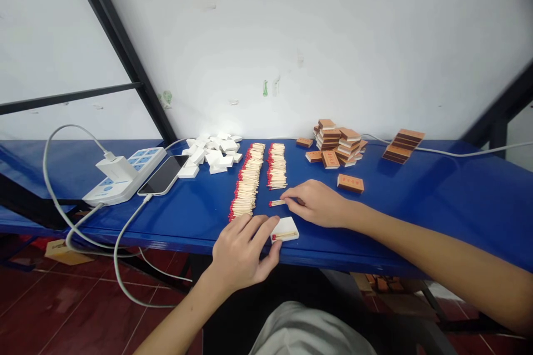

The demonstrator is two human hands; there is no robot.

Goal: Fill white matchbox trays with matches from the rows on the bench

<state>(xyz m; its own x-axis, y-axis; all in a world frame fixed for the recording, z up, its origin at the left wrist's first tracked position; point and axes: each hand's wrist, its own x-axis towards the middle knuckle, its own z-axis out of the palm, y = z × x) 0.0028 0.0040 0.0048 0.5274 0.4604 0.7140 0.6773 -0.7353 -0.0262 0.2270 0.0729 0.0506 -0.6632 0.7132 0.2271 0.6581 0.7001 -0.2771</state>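
Observation:
Near the table's front edge, my left hand point(247, 249) grips a white matchbox tray point(287, 224) at its left end, between thumb and fingers. A few red-tipped matches lie along the near side inside this tray. Just behind and to the right, my right hand point(318, 203) pinches a few matches point(276, 203) by their plain ends, red heads pointing left. Beyond the hands, many matches lie in two rows: a long row point(247, 180) on the left and a shorter row point(276, 166) to its right, heads facing left.
White trays point(213, 151) are heaped at the back left. Brown matchboxes point(339, 144) pile up at the back right, with one box point(350, 183) nearer. An open brown sleeve piece point(403, 146) stands farther right. A phone point(164, 175) and power strip point(125, 177) with cables sit left.

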